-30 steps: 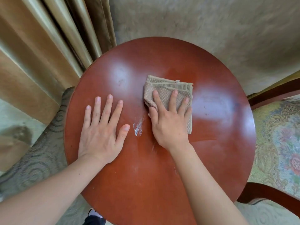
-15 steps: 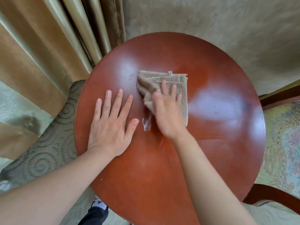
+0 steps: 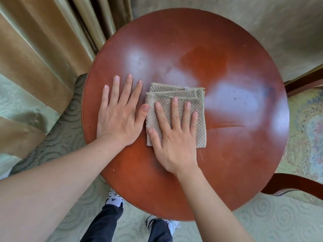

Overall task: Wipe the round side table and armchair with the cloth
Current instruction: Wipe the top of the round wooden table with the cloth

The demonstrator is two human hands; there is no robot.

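Stood over round side table (image 3: 227, 163), red-brown gloss top filling most of view. Armchair (image 3: 307, 123) at right edge, floral seat and dark wood arm partly visible, tucked just beside table rim. Curtain (image 3: 43, 49) hung at upper left, patterned carpet (image 3: 279, 220) below.

Left hand (image 3: 118, 117) lay flat on bare wood, fingers spread, holding nothing, likely bracing the table. Right hand (image 3: 174, 140) pressed flat on cloth (image 3: 201, 133), fingers splayed, palm down, not gripping. Cloth folded to a square, left of table centre, touching left thumb.

Progress, judged: early to mid table pass. Dark specks (image 3: 235, 98) and dull smudge remained on right half; small marks on far side too. Near edge, right half and rim looked unwiped. Armchair not yet touched, whole second part left.
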